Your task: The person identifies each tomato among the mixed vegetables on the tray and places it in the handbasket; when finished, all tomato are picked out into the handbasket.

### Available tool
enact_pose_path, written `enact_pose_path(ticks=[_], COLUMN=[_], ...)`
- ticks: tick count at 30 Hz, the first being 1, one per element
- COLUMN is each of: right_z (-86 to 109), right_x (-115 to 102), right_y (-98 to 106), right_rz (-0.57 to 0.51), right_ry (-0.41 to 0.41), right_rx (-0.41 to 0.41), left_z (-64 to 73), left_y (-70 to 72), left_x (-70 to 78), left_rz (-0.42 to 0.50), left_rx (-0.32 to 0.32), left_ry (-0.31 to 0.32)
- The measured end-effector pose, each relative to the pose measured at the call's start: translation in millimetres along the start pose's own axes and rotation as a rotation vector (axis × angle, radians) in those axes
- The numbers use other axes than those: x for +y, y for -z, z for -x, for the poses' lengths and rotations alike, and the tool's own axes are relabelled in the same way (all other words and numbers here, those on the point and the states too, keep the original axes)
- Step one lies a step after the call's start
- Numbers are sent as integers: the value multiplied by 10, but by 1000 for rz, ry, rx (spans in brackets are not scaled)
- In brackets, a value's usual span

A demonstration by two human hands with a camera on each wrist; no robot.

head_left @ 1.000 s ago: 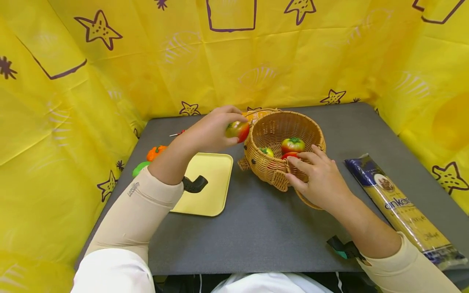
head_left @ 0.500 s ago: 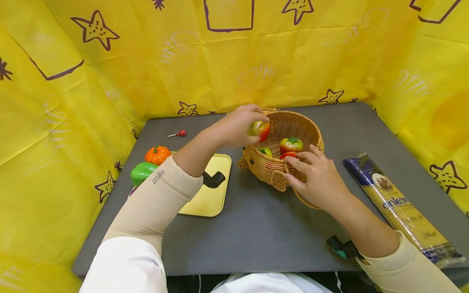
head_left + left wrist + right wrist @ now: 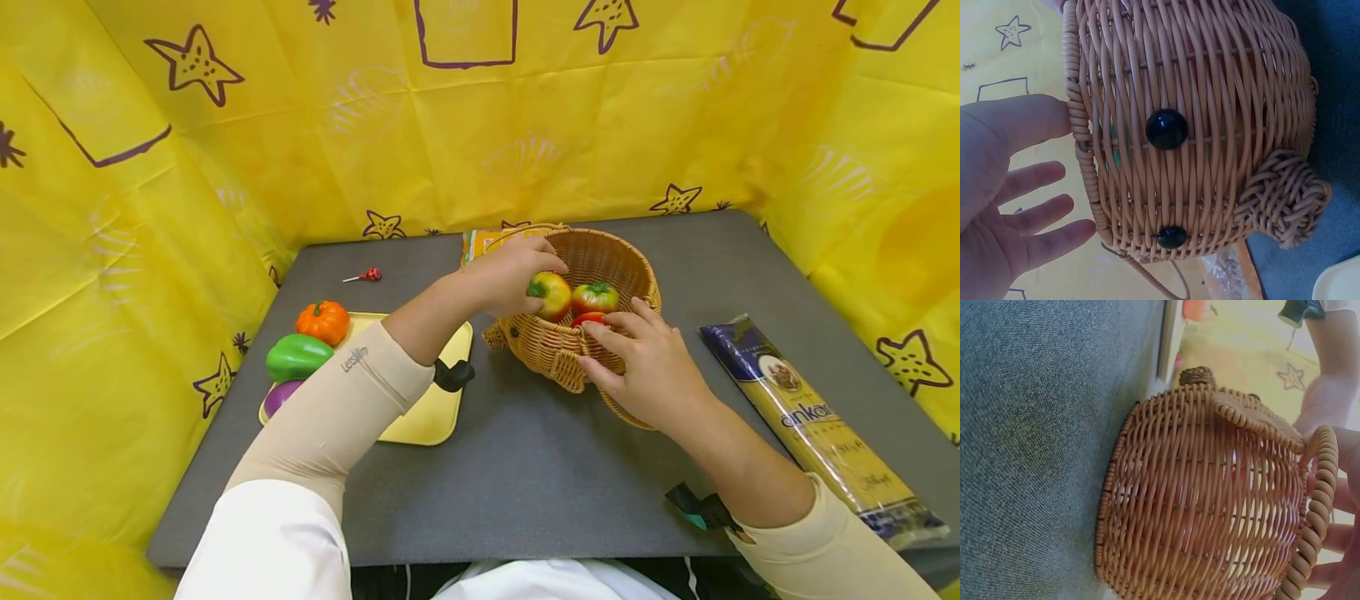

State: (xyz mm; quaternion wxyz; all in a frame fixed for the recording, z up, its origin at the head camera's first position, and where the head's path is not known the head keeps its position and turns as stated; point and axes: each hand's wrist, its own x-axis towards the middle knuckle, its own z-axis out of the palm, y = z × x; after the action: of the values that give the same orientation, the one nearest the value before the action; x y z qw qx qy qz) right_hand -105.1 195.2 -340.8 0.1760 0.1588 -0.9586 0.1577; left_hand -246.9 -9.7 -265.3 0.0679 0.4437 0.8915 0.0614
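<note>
In the head view, a wicker basket shaped like an animal's head stands at mid-table. My left hand reaches over its left rim and holds a red-and-yellow tomato with a green stem, down inside the basket. Beside that lie another tomato and a red item, partly covered by fingers. My right hand grips the near right rim, fingers over the edge and thumb outside. The left wrist view shows the left thumb and fingertips at the basket's rim; the weave mostly hides the contents.
At left, a yellow tray bears an orange pumpkin, a green pepper and a purple vegetable. A red lollipop lies behind. An orange packet sits behind the basket, a pasta pack at right.
The left hand has carried the tomato rightward over the rim and lowered it into the basket. The right hand stays on the rim.
</note>
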Motion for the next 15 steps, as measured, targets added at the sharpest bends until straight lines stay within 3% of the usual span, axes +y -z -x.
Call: enact_pose_path(ticks=[8,15], right_z=[9,80], right_x=[-3,12], right_y=[4,-21], right_rz=[5,20], right_ry=[-2,-16], right_rx=[-11,-31], left_z=[149,472], left_y=[-11,-114], left_x=[-64,-156], left_rz=[17,46], left_rx=[45,109], left_ry=[8,116])
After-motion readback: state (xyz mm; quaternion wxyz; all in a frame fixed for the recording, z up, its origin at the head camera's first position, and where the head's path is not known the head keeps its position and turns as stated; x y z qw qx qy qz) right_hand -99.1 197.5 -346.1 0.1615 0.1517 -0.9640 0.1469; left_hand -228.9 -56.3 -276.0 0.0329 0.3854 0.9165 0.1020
